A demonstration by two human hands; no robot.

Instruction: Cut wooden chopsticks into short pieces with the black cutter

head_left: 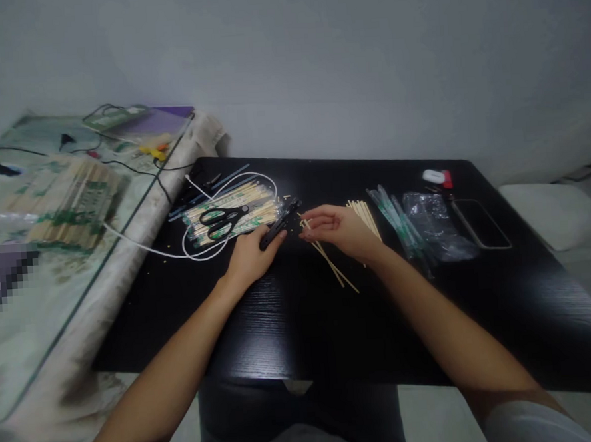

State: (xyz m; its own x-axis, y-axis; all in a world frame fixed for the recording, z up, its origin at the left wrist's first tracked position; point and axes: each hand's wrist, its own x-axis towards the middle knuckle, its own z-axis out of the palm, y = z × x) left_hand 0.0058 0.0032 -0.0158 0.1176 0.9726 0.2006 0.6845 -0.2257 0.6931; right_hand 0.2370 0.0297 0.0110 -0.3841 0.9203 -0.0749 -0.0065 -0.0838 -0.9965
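My left hand (250, 254) is closed around the handle of a black cutting tool (279, 225) that points up and to the right over the black table (291, 314). My right hand (333, 230) pinches thin wooden sticks (333, 265) and holds their upper ends at the tool's tip. The sticks slant down toward me across the table. A loose bunch of bare wooden sticks (365, 213) lies just behind my right hand.
Black scissors (222, 219) rest on a pack of wrapped chopsticks (235, 215) ringed by a white cable (197, 250). Green-wrapped chopsticks (398, 221), clear plastic wrap (433, 226), a phone (480, 223) and a small white-and-red object (437, 177) lie right. A glass table (49, 216) stands left.
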